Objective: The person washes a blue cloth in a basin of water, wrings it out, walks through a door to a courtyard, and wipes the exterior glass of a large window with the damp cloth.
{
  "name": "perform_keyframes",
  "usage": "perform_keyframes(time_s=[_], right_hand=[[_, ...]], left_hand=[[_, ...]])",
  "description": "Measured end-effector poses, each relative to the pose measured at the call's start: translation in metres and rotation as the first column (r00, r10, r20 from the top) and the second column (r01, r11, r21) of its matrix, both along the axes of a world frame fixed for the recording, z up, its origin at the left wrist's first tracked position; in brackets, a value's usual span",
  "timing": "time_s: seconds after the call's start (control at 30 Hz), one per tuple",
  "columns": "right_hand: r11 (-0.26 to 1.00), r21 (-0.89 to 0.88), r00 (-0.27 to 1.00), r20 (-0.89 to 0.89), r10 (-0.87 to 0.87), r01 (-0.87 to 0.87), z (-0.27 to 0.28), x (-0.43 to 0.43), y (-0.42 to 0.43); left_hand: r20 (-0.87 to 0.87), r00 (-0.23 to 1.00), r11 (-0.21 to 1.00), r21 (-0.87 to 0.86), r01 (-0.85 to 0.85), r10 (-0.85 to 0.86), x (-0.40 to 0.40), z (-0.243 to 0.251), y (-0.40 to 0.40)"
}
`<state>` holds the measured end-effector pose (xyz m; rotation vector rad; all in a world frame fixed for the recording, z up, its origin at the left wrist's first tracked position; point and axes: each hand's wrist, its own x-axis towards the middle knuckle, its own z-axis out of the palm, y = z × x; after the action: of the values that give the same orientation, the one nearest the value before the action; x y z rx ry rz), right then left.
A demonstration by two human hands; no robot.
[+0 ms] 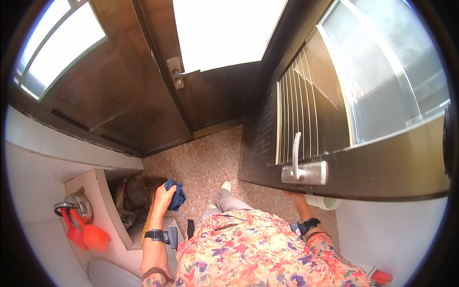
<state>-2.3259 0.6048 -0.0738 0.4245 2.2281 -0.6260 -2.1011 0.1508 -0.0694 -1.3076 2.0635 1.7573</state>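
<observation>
In my left hand point(165, 198) is a crumpled dark blue cloth point(175, 196), gripped in the fingers above the speckled floor. My right hand point(295, 196) is lowered near the bottom edge of a dark brown door point(362, 168), which hides part of its fingers. Whether it touches the door or holds anything cannot be told. On that door, above the hand, sits a metal lever handle point(300, 172). A whitish bucket point(325, 203) shows partly from behind the door, just right of my right hand.
Dark brown door panels point(150, 89) with another lever handle point(175, 73) rise ahead. At left, red plastic scoops point(94, 236) hang from a metal ring beside a steel pot point(81, 208). A tiled ledge point(107, 211) borders a cluttered recess point(132, 197). Reddish speckled flooring point(200, 154) lies before my feet.
</observation>
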Motion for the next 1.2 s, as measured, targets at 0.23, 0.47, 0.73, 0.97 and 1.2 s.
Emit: perform_keyframes(time_s=[0.23,0.47,0.73,0.97,1.2], right_hand=[[0.781,-0.279,0.824,-0.299,0.481,-0.558,0.041,0.040,-0.099],[0.893,-0.409,0.973,-0.201,0.113,-0.188,0.025,0.028,-0.080],[0.820,0.008,0.666,-0.578,0.472,-0.573,0.067,-0.019,-0.188],[0.563,0.266,-0.092,-0.943,0.319,-0.783,0.097,-0.121,-0.449],[0.421,0.501,-0.206,-0.793,0.573,-0.756,0.069,-0.154,-0.529]], left_hand=[[0.035,0.996,0.982,-0.165,0.087,-0.082,-0.004,0.000,-0.018],[0.159,0.982,0.985,-0.123,0.123,-0.103,0.030,-0.001,-0.046],[0.233,0.952,0.967,-0.117,0.228,-0.196,0.052,-0.030,-0.096],[0.202,0.969,0.980,-0.109,0.165,-0.141,0.061,-0.053,-0.145],[0.217,0.976,1.000,-0.020,-0.010,0.014,0.097,-0.066,-0.165]])
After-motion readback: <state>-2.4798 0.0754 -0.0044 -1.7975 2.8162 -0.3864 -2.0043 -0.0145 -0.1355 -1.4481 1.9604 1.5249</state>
